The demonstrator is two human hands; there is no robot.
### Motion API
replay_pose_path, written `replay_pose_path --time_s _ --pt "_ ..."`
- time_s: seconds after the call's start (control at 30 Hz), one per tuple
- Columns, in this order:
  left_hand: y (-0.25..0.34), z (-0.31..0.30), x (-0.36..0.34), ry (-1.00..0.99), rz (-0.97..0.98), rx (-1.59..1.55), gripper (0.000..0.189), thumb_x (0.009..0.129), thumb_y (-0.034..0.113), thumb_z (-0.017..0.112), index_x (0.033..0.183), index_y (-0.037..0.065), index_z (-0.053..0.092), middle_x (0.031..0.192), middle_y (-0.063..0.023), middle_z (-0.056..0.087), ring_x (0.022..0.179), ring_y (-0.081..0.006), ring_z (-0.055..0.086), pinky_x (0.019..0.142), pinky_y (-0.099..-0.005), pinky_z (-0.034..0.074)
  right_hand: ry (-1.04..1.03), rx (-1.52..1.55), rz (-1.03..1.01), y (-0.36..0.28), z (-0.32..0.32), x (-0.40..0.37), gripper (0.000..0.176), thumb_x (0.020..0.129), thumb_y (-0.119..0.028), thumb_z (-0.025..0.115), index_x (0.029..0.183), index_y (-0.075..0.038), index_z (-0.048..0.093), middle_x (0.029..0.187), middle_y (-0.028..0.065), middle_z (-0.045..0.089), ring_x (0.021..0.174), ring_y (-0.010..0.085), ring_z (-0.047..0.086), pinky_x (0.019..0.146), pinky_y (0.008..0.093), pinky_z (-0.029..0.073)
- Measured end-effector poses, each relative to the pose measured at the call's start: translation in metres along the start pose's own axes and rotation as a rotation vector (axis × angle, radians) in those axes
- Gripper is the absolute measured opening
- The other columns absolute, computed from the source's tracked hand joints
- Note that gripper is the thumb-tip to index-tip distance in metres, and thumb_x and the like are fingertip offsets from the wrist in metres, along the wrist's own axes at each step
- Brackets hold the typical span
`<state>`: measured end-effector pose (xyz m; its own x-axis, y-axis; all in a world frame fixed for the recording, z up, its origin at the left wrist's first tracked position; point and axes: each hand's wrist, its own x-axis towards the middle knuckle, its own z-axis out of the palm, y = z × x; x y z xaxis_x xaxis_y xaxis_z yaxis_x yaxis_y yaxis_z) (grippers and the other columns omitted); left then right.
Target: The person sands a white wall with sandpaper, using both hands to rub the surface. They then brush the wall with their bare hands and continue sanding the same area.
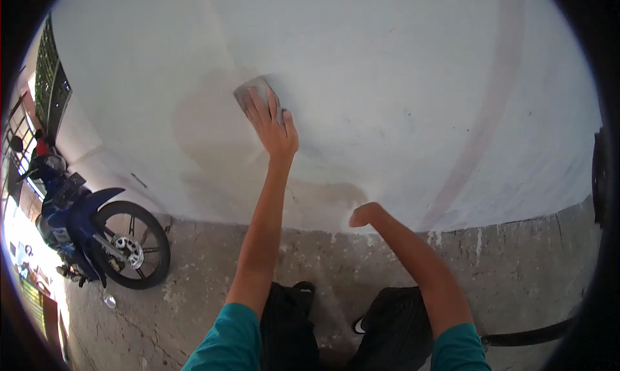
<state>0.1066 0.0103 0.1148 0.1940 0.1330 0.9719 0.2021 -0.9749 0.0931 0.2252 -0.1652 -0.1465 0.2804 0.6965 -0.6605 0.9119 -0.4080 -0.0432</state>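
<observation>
Against the white wall (361, 67), my left hand (276, 130) presses a grey-brown piece of sandpaper (243, 94) flat, with its fingers laid over the sheet and the thumb along its lower right edge. The left arm is stretched forward and up. Lower down and to the right, my right hand (365, 214) is curled into a loose fist near the foot of the wall. Nothing shows in it. My shadow falls on the wall around both hands.
A blue motorcycle (77, 225) stands at the left, its front wheel (132, 245) close to the wall. My feet are on a stained concrete floor (206, 287). A dark curved tube (529, 336) lies at the lower right. Faint reddish streaks mark the wall.
</observation>
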Motion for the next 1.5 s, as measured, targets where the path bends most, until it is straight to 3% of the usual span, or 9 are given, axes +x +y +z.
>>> replay_pose_path --time_s 0.2,0.27,0.37,0.43,0.63,1.07,1.13,1.33,1.5 --pt "-0.101 0.018 -0.045 0.492 -0.814 -0.319 0.056 0.096 0.031 0.031 0.143 0.007 0.011 0.149 -0.0139 0.006 0.135 -0.0321 0.017 0.110 -0.0423 0.016 0.221 0.169 -0.051 -0.002 -0.053 -0.042 0.059 0.078 -0.054 0.046 0.123 -0.016 0.055 0.136 0.0058 0.044 0.128 0.0256 0.036 0.108 0.0375 0.024" --pt "-0.159 0.030 -0.096 0.542 -1.139 -0.818 0.055 0.096 0.032 0.031 0.143 0.011 0.012 0.149 -0.0103 0.011 0.133 -0.0289 0.023 0.108 -0.0401 0.021 0.229 0.198 -0.095 -0.004 -0.064 -0.040 0.063 0.073 -0.052 0.055 0.124 -0.016 0.053 0.134 0.0062 0.045 0.125 0.0248 0.039 0.105 0.0357 0.028" --pt "-0.153 -0.014 -0.131 0.411 -1.415 -0.741 0.054 0.095 0.035 0.032 0.142 0.015 0.017 0.147 -0.0061 0.019 0.129 -0.0252 0.030 0.105 -0.0417 0.029 0.717 0.266 -0.220 -0.010 -0.053 -0.026 0.064 0.068 -0.048 0.062 0.122 -0.016 0.055 0.130 0.0066 0.049 0.121 0.0252 0.042 0.103 0.0325 0.032" --pt "-0.181 -0.012 -0.158 0.378 -1.838 -1.098 0.054 0.094 0.038 0.032 0.142 0.017 0.019 0.145 -0.0044 0.025 0.127 -0.0240 0.033 0.106 -0.0423 0.027 0.663 0.149 -0.237 -0.025 -0.060 -0.038 0.064 0.065 -0.046 0.064 0.122 -0.016 0.055 0.128 0.0066 0.051 0.120 0.0251 0.044 0.102 0.0312 0.033" --pt "-0.133 0.002 -0.053 0.459 -1.101 -0.433 0.058 0.095 0.040 0.030 0.143 0.012 0.017 0.150 -0.0119 0.008 0.137 -0.0281 0.008 0.110 -0.0426 0.003 0.206 -0.129 -0.125 -0.052 -0.084 -0.038 0.061 0.082 -0.052 0.046 0.132 -0.018 0.044 0.132 0.0091 0.047 0.123 0.0268 0.040 0.105 0.0367 0.027" --pt "-0.027 -0.022 -0.007 -0.139 0.021 0.024 0.053 0.086 0.021 0.049 0.137 0.016 0.037 0.149 -0.0175 0.008 0.134 -0.0426 0.010 0.107 -0.0532 0.013 0.067 -0.018 -0.119 -0.035 -0.008 -0.028 0.045 0.081 -0.045 0.046 0.115 -0.019 0.060 0.122 0.0061 0.057 0.111 0.0241 0.054 0.090 0.0419 0.044" --pt "-0.040 -0.020 -0.009 -0.159 -0.064 0.058 0.051 0.089 0.023 0.046 0.138 0.014 0.034 0.149 -0.0171 0.008 0.135 -0.0403 0.010 0.108 -0.0525 0.012 0.028 -0.044 -0.006 -0.024 0.006 -0.021 0.045 0.082 -0.051 0.046 0.120 -0.029 0.056 0.121 0.0008 0.057 0.112 0.0267 0.052 0.092 0.0416 0.042" --pt "-0.161 0.017 -0.070 0.613 -0.735 -0.615 0.051 0.093 0.021 0.035 0.141 0.010 0.023 0.141 -0.0167 0.025 0.129 -0.0294 0.027 0.105 -0.0393 0.024 0.149 0.032 0.082 0.004 0.007 -0.024 0.042 0.082 -0.051 0.047 0.116 -0.030 0.059 0.119 0.0007 0.058 0.110 0.0259 0.053 0.091 0.0424 0.043" --pt "-0.165 -0.002 -0.159 0.483 -1.754 -0.930 0.054 0.091 0.030 0.038 0.140 0.013 0.024 0.141 -0.0060 0.032 0.126 -0.0248 0.035 0.106 -0.0332 0.027 0.206 0.032 0.068 0.023 0.011 -0.025 0.041 0.082 -0.050 0.047 0.114 -0.029 0.060 0.118 0.0026 0.059 0.110 0.0263 0.054 0.091 0.0418 0.043"
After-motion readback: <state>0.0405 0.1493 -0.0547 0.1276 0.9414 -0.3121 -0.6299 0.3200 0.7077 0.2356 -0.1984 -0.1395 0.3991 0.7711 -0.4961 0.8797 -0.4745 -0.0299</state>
